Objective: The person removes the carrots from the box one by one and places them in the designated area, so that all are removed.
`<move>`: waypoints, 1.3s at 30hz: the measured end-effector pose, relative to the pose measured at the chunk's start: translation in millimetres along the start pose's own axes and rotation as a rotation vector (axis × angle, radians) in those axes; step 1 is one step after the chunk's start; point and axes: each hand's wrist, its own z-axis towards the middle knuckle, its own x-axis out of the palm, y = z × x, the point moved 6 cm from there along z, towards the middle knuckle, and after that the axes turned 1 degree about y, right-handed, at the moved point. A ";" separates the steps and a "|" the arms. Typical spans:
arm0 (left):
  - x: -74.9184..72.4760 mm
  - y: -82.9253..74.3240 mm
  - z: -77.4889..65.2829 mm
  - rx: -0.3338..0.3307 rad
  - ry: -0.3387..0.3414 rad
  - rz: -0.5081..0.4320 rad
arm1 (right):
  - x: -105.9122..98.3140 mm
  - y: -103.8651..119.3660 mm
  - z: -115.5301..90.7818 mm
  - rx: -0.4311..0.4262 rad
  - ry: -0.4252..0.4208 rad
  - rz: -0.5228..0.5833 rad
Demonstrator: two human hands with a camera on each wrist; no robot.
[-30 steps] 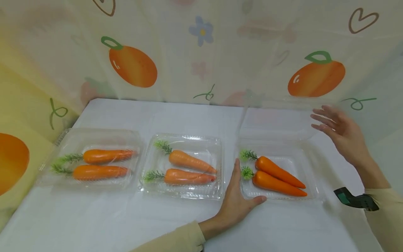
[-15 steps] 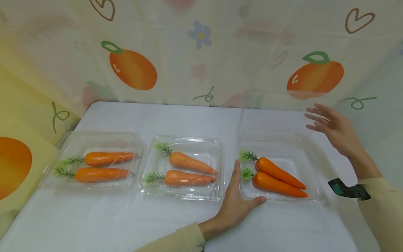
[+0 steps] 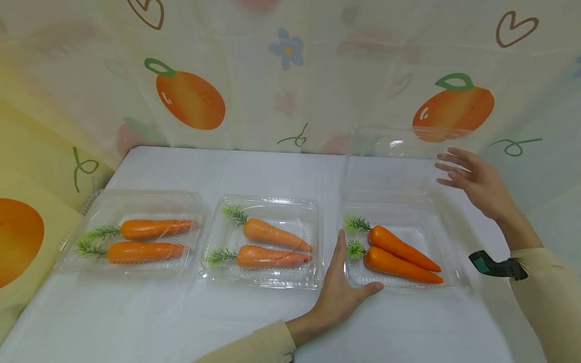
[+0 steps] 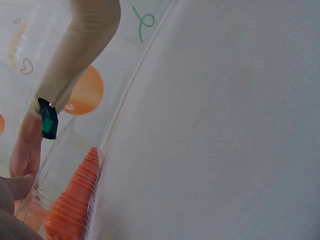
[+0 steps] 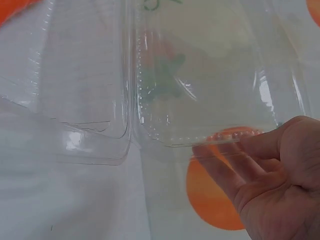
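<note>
At the right of the head view, a clear plastic clamshell container (image 3: 422, 234) stands open with two orange toy carrots (image 3: 399, 264) in its base, green tops to the left. Its hinged lid (image 3: 386, 174) is raised at the back. My right hand (image 3: 481, 184) pinches the lid's right edge; the right wrist view shows the thumb on one side and the fingers (image 5: 217, 167) on the other. With fingers straight and thumb spread, my left hand (image 3: 338, 292) rests against the base's front left corner. The left wrist view catches one carrot (image 4: 75, 200) through the plastic wall.
Left of the open container are two closed clamshells: a middle one (image 3: 277, 204) and a far left one (image 3: 150, 199), each holding two carrots. They stand on a white-covered table (image 3: 181, 317). A fruit-patterned curtain (image 3: 254, 65) hangs behind it.
The lid has tilted further up, its top edge now higher against the curtain. My right hand has moved slightly left with it. My left hand stays at the container's corner.
</note>
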 end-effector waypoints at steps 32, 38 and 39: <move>-0.5 2.5 0.8 -0.042 -0.007 0.002 | 15.6 -27.4 21.1 0.161 0.110 -0.001; -0.5 1.7 1.3 -0.026 -0.006 -0.026 | 17.7 -49.0 25.4 0.151 0.079 0.018; -0.6 1.6 0.9 -0.026 -0.006 -0.029 | 18.1 -54.0 26.2 0.150 0.070 0.011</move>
